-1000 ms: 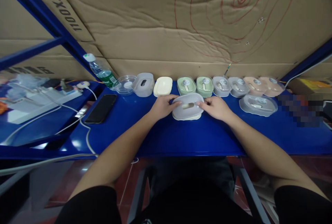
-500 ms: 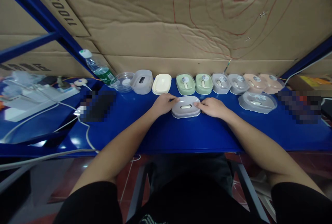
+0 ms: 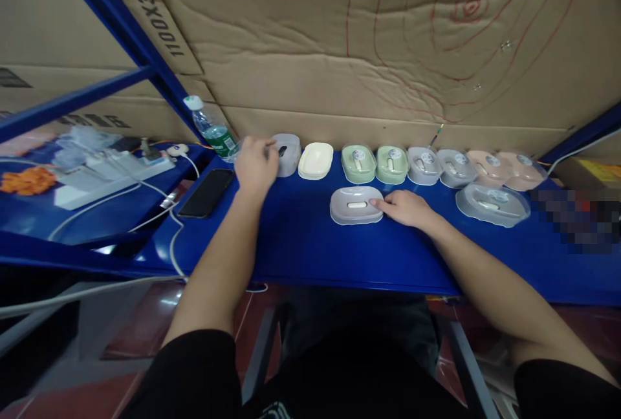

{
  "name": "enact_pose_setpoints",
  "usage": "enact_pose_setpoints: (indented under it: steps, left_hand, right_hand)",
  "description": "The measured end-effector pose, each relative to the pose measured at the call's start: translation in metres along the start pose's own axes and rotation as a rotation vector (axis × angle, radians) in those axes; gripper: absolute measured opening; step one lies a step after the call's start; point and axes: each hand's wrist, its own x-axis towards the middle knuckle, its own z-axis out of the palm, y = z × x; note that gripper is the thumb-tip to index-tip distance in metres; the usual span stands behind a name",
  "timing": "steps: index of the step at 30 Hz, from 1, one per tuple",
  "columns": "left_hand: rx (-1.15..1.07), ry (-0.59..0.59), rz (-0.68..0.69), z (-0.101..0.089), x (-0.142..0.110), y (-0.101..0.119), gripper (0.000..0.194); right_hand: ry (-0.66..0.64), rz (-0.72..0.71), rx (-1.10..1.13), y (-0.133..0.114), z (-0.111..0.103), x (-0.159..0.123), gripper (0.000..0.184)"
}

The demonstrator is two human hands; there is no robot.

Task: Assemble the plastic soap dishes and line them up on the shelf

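Note:
A shallow pale grey oval box (image 3: 356, 213) lies on the blue table, with a white bar-shaped piece (image 3: 358, 205) in the middle of its top. My right hand (image 3: 405, 207) grips its right edge, thumb on top. Away at the left, my left hand (image 3: 257, 167) hangs over a round clear container (image 3: 237, 147), which it mostly hides. Its fingers are bent and apart, with nothing visible in them. Just right of that hand stand nested translucent covers (image 3: 290, 161) with a dark slot.
A cream tray stack (image 3: 315, 161), green boxes (image 3: 358, 163), and several grey and peach boxes line the back. Another clear-covered box (image 3: 493, 204) sits at right. Left are a water bottle (image 3: 213, 131), a phone (image 3: 206, 194) and white cables (image 3: 175, 238).
My left hand has let go of the grey box and moved left to the round clear container. My right hand stays on the box's right edge. The view has shifted slightly.

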Motion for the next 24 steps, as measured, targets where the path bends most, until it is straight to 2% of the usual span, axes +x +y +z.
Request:
enact_pose_setpoints:
  steps: [3,5,8,13,17,19,22,23,24]
  left_hand:
    - [0.178,-0.194,-0.180,-0.010,0.015,-0.034,0.036]
    - [0.253,-0.317,-0.265,-0.010,0.019,-0.046,0.038]
    - [0.259,-0.334,-0.309,-0.009,0.019,-0.048,0.028]
    - [0.186,-0.226,-0.339,-0.017,0.018,-0.038,0.011]
    - [0.090,-0.052,-0.286,-0.027,0.017,-0.033,0.013]
    - [0.010,0.082,-0.237,-0.028,0.017,-0.031,0.016]
    - [-0.311,0.350,-0.126,-0.020,0.019,-0.024,0.030]
    - [-0.508,0.357,-0.082,-0.015,0.018,-0.020,0.033]
    - [-0.727,0.310,-0.040,-0.009,0.016,-0.014,0.034]
  right_hand:
    - [-0.001,-0.011,0.015,0.001,0.000,0.000,0.073]
    - [-0.002,-0.016,0.029,0.000,0.000,0.000,0.073]
    - [0.003,-0.018,0.039,-0.001,-0.001,-0.001,0.073]
    - [0.009,-0.031,0.027,-0.001,-0.003,-0.003,0.075]
    - [0.021,-0.021,-0.005,0.000,-0.003,-0.003,0.074]
    - [0.015,-0.019,-0.017,-0.001,-0.003,-0.003,0.074]
    - [0.077,-0.011,-0.055,-0.003,-0.005,-0.008,0.075]
    - [0.140,-0.002,-0.060,-0.003,-0.006,-0.010,0.074]
    - [0.219,0.004,-0.054,-0.003,-0.007,-0.012,0.075]
